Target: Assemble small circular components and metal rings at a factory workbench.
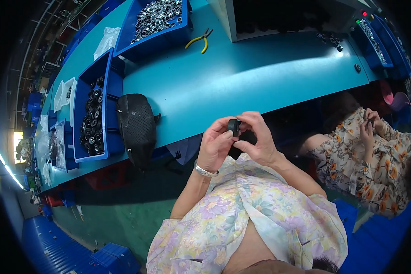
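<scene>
Just off the table's near edge, in front of my body, a small black round part (233, 127) is held up between my hands. My left hand (214, 142) is closed on it, the thumb pressed against its side. From the other side my right hand (259, 140) curls in, index finger and thumb bent to the part's right edge, where a dark bit shows at the fingertips. The exact shape of the part is largely covered by my fingers. A metal bracelet or watch (206, 171) circles my left wrist.
On the blue-green table (223, 77) stand a blue bin (77, 132) of black round parts and a bin (155, 33) of shiny metal rings. A black mesh bag (138, 125) hangs over the near edge; yellow-handled pliers (201, 40) lie farther back. A co-worker (365, 155) sits at right.
</scene>
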`<state>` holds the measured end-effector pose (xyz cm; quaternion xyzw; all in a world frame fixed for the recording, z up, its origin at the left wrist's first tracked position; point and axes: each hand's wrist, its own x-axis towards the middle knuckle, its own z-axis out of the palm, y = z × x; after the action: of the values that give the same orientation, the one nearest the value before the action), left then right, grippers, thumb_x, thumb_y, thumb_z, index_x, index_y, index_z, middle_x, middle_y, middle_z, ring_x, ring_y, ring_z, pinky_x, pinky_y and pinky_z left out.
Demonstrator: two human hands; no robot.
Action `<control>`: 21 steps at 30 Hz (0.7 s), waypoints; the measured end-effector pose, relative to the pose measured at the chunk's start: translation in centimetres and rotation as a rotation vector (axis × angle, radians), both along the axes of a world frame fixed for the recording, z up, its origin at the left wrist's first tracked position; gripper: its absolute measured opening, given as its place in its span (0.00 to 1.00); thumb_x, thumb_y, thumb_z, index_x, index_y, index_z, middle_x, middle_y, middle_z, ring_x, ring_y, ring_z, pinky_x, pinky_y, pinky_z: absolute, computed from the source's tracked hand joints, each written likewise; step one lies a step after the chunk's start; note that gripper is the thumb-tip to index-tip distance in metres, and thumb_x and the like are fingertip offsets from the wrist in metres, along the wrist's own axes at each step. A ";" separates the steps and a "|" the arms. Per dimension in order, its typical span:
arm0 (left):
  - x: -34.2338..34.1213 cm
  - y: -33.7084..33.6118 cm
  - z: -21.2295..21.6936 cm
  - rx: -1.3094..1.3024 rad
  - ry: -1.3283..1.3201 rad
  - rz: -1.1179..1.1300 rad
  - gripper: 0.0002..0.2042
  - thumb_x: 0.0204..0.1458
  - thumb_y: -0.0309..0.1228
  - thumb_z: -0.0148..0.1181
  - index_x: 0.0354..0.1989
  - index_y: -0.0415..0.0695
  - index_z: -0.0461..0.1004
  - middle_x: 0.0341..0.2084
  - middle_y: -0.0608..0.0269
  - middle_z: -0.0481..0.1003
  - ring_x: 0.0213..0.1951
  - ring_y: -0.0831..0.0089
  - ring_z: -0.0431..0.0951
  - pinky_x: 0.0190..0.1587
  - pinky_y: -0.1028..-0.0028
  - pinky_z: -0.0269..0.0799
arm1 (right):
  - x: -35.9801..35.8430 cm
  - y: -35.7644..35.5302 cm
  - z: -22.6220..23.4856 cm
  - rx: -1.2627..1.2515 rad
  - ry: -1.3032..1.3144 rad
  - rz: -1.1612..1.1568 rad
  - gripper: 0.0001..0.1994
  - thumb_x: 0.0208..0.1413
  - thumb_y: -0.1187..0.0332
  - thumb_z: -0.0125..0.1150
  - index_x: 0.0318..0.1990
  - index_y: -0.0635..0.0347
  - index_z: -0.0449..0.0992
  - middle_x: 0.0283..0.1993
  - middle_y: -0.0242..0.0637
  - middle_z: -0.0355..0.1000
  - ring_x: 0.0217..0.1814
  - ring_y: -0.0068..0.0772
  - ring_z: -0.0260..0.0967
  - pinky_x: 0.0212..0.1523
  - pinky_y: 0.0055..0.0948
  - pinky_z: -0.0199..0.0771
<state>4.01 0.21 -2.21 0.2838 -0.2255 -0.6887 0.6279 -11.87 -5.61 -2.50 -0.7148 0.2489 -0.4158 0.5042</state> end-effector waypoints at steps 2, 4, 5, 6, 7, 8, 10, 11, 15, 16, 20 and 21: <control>-0.1 0.2 0.1 0.016 0.054 -0.032 0.18 0.55 0.28 0.56 0.54 0.36 0.66 0.46 0.57 0.72 0.48 0.71 0.72 0.54 0.72 0.67 | 0.3 -0.1 0.6 -0.094 0.030 -0.026 0.29 0.42 0.73 0.69 0.55 0.62 0.67 0.49 0.43 0.63 0.46 0.37 0.67 0.46 0.32 0.71; -0.3 0.3 0.3 0.033 0.108 -0.063 0.18 0.56 0.29 0.55 0.54 0.35 0.66 0.46 0.57 0.72 0.49 0.70 0.72 0.54 0.70 0.67 | 0.4 -0.3 1.0 -0.188 0.060 -0.052 0.29 0.41 0.72 0.70 0.54 0.62 0.67 0.49 0.44 0.63 0.46 0.40 0.67 0.46 0.33 0.71; -0.4 0.3 0.5 0.061 0.129 -0.087 0.19 0.56 0.32 0.55 0.53 0.35 0.66 0.45 0.57 0.71 0.48 0.69 0.71 0.54 0.69 0.66 | 0.4 -0.4 1.2 -0.211 0.089 -0.071 0.28 0.41 0.72 0.71 0.53 0.62 0.68 0.48 0.44 0.64 0.46 0.41 0.67 0.45 0.33 0.71; -0.5 0.3 0.5 0.089 0.150 -0.111 0.20 0.56 0.35 0.56 0.53 0.35 0.66 0.44 0.57 0.70 0.47 0.68 0.70 0.54 0.68 0.66 | 0.4 -0.4 1.2 -0.235 0.118 -0.090 0.28 0.40 0.71 0.71 0.52 0.62 0.69 0.47 0.45 0.64 0.46 0.43 0.67 0.44 0.33 0.71; -0.5 0.3 0.5 0.091 0.150 -0.113 0.20 0.56 0.35 0.56 0.53 0.35 0.66 0.44 0.57 0.70 0.47 0.68 0.70 0.54 0.68 0.66 | 0.4 -0.5 1.2 -0.233 0.118 -0.091 0.28 0.40 0.71 0.71 0.52 0.62 0.69 0.47 0.45 0.64 0.46 0.43 0.67 0.44 0.33 0.71; -0.6 0.3 0.5 0.082 0.187 -0.130 0.20 0.56 0.35 0.55 0.53 0.34 0.65 0.45 0.56 0.70 0.48 0.67 0.70 0.55 0.67 0.65 | 0.3 -0.6 1.1 -0.223 0.113 -0.071 0.27 0.40 0.71 0.71 0.51 0.62 0.69 0.46 0.45 0.65 0.47 0.42 0.67 0.44 0.33 0.71; -0.6 0.3 0.2 0.073 0.223 -0.148 0.21 0.57 0.36 0.54 0.53 0.34 0.65 0.46 0.55 0.70 0.49 0.66 0.70 0.56 0.65 0.64 | 0.3 -0.5 1.1 -0.212 0.107 -0.052 0.26 0.40 0.71 0.72 0.50 0.62 0.70 0.46 0.44 0.65 0.47 0.42 0.67 0.44 0.33 0.71; -0.5 0.3 -0.1 0.037 0.249 -0.173 0.21 0.59 0.36 0.53 0.54 0.33 0.64 0.47 0.55 0.70 0.50 0.67 0.70 0.56 0.66 0.64 | 0.3 -0.4 1.2 -0.172 0.094 -0.051 0.25 0.40 0.71 0.72 0.48 0.63 0.70 0.46 0.44 0.66 0.47 0.42 0.67 0.45 0.33 0.70; -0.4 0.2 0.0 -0.007 0.264 -0.202 0.21 0.60 0.37 0.51 0.55 0.33 0.63 0.48 0.55 0.70 0.51 0.68 0.71 0.56 0.67 0.65 | 0.4 -0.8 1.0 -0.105 -0.008 0.015 0.23 0.40 0.71 0.72 0.46 0.62 0.70 0.45 0.43 0.67 0.48 0.42 0.67 0.46 0.34 0.69; -0.4 0.3 -0.1 -0.007 0.264 -0.200 0.21 0.60 0.37 0.51 0.55 0.33 0.63 0.48 0.55 0.70 0.51 0.68 0.71 0.56 0.67 0.65 | 0.3 -1.0 1.1 -0.105 -0.009 0.016 0.23 0.40 0.71 0.72 0.46 0.62 0.70 0.45 0.43 0.67 0.48 0.42 0.67 0.46 0.34 0.69; -0.8 0.4 0.3 0.078 0.251 -0.154 0.19 0.61 0.37 0.52 0.54 0.36 0.65 0.47 0.56 0.71 0.49 0.71 0.71 0.54 0.68 0.66 | 0.1 -1.3 1.3 -0.132 0.044 0.029 0.24 0.40 0.70 0.71 0.46 0.63 0.69 0.45 0.44 0.68 0.48 0.43 0.67 0.46 0.35 0.69; -1.0 0.4 0.5 0.146 0.213 -0.081 0.17 0.61 0.36 0.52 0.52 0.36 0.66 0.45 0.58 0.72 0.47 0.73 0.73 0.52 0.70 0.68 | 0.1 -1.3 1.1 -0.208 0.074 -0.026 0.24 0.40 0.70 0.71 0.47 0.63 0.69 0.45 0.44 0.68 0.48 0.44 0.67 0.46 0.35 0.69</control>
<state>2.99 0.61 -1.73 0.2448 -0.1182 -0.7544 0.5975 -11.82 -6.92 -1.37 -0.7746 0.2324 -0.4193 0.4124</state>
